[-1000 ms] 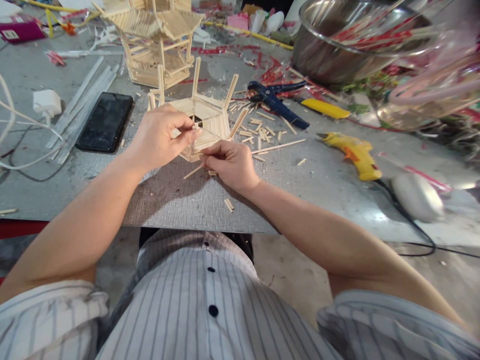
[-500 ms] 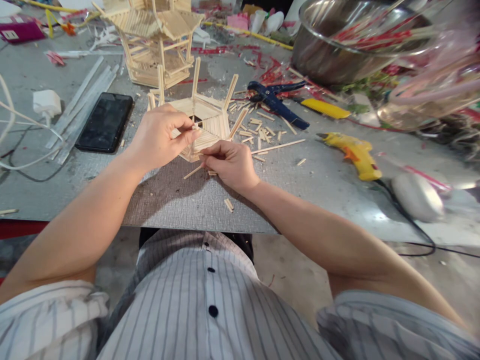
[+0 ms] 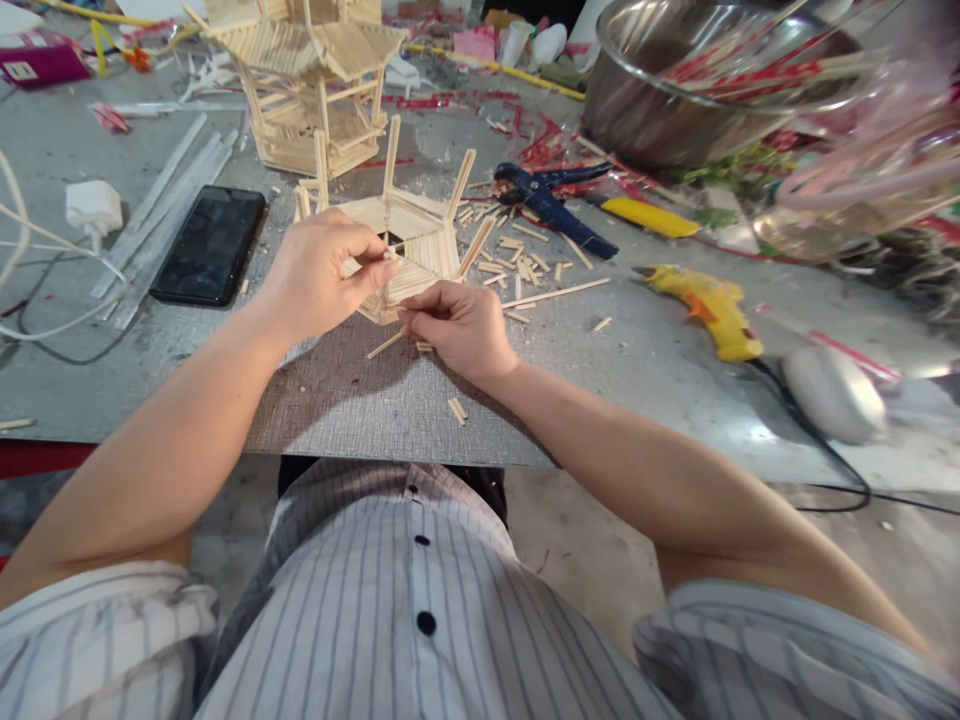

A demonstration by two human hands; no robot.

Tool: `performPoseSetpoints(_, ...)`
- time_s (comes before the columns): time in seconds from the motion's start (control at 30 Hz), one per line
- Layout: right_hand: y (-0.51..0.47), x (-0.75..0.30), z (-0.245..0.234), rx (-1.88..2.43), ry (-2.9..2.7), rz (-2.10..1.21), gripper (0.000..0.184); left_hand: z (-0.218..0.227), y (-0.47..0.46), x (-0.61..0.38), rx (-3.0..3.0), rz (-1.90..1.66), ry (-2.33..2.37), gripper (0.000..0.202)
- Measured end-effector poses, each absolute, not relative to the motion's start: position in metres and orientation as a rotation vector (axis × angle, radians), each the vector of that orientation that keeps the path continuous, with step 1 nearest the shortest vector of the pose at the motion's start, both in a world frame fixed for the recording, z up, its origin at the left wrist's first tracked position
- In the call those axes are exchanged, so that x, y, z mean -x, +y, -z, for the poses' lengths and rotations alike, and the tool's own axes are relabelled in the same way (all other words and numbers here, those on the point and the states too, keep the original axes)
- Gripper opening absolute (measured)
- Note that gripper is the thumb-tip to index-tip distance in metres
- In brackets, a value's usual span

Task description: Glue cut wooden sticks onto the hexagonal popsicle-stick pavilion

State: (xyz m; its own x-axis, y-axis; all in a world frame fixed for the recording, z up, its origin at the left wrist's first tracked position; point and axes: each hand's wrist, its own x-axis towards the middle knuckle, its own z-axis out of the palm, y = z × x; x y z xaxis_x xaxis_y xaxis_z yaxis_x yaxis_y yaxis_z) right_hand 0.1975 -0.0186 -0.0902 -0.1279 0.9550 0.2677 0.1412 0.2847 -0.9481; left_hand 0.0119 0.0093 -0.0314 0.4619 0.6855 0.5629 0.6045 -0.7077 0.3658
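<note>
One striped shirt (image 3: 375,600) with three dark buttons (image 3: 426,623) showed nearest, grey floor (image 3: 585,570) beside it. Past the table edge, two short sticks (image 3: 457,410) lay just nearer than the right hand (image 3: 465,325). That hand's thumb and forefinger were pressed together at the near edge of one hexagonal stick frame (image 3: 435,255); what lay between them could not be told. The left hand (image 3: 315,270) pinched one small pale piece (image 3: 391,256) over the frame, which sat under and just beyond both hands, three tall posts (image 3: 391,155) rising beyond the left. Well right of the right hand were one white rounded object (image 3: 832,393) and one yellow glue gun (image 3: 712,310); left of the left hand, one black phone (image 3: 209,245), then one white charger (image 3: 94,207). Beyond the right hand lay many stick offcuts (image 3: 517,260), one yellow-handled tool (image 3: 651,216) and one blue hand tool (image 3: 555,200). Farther still, one stick pavilion (image 3: 315,50) and one metal pot (image 3: 645,110) stood on the grey, textured tabletop (image 3: 315,420), its far part littered with red scraps (image 3: 547,140).
</note>
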Motion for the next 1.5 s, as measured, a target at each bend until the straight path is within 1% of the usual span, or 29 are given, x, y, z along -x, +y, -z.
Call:
performPoseSetpoints(0.73,-0.0186,-0.198,0.0911,1.067,-1.545,-0.972,0.006,0.0311,0.0101,-0.0108,-2.579,-1.045,1.141,0.032)
performPoseSetpoints(1.1,-0.019,-0.1971,0.0899,1.057,-1.539,-0.985,0.006,0.0315,0.0098,-0.0113,-2.591,-1.089,1.126,0.024)
performPoseSetpoints(1.5,-0.0179,-0.1976,0.0907,1.056,-1.538,-0.977,0.008,0.0316,0.0106,-0.0113,-2.582,-1.058,1.152,0.026)
